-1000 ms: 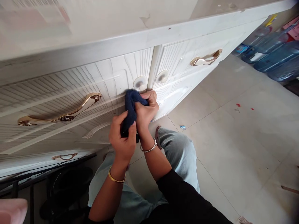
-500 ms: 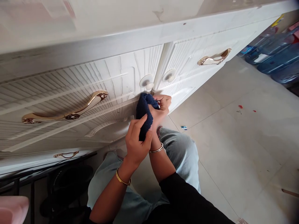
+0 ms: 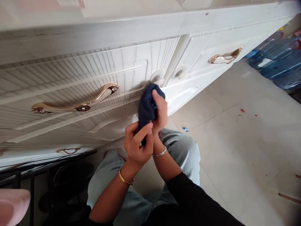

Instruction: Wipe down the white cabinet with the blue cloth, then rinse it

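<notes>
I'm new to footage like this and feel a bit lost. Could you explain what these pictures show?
There is no machine here: these are a person's two bare hands. Every picture comes from one camera worn on the head, looking forward and down. The right hand grips a dark blue cloth; the left hand is at its lower end, though how firmly it holds is hard to tell. The cloth is by a round white knob on a white cabinet with a long gold handle. Small scraps lie on the floor, and large bottles are at the far right.
</notes>
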